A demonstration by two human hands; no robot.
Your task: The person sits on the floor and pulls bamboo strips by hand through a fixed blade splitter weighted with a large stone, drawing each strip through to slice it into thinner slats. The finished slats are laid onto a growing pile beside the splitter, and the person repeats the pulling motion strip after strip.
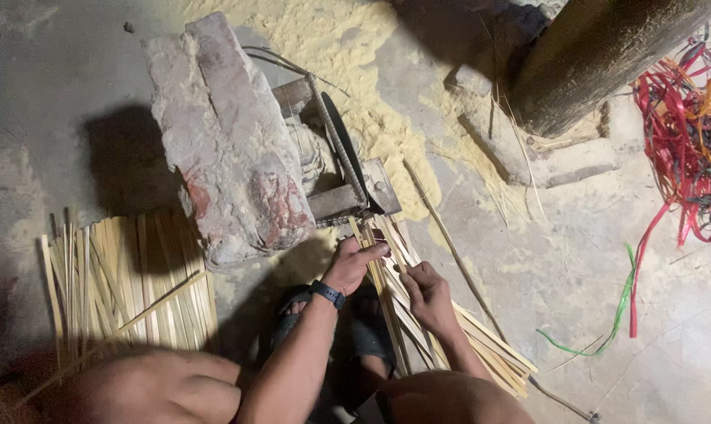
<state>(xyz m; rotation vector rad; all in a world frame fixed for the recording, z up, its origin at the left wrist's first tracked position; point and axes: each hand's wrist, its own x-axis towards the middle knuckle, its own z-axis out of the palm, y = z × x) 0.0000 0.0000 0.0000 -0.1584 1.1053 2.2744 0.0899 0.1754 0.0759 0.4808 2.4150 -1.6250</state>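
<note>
So, the thing being worked here is a bundle of thin, pale yellow split-bamboo strips [418, 314], lying flat on the floor and running from the person's lap up toward a small metal cutting jig with a dark curved blade [347, 169]. The far ends of the strips sit right at the jig's base.

The left hand [354, 263], the one with a black wristband [327, 294], is laid over the strips near the top, fingers stretched across them and pressing or pinching a few; I can't tell whether it's truly closed around one. The right hand [427, 297] is curled around one or two strips a little lower down, so that one looks like an actual grasp.

My read on handling: these look very light, springy along the length and easy to bend, but they'd split or snap if twisted or kinked. Edges are probably sharp and splintery. Smooth faces mean they'll slide against each other, so the pile fans out easily. I'd say take a strip near the end being fed, fingertips on the flat faces, with the other hand steadying further back so it doesn't whip around.

Other stuff around: a big rough reddish-grey stone block [230, 141] weighing down the jig, another fanned pile of pale cut strips [127, 283] on the left, yellow sawdust [355, 47] on the concrete floor [49, 94], a thick wooden post [599, 55], and a tangle of red and orange plastic strapping [685, 133].
</note>
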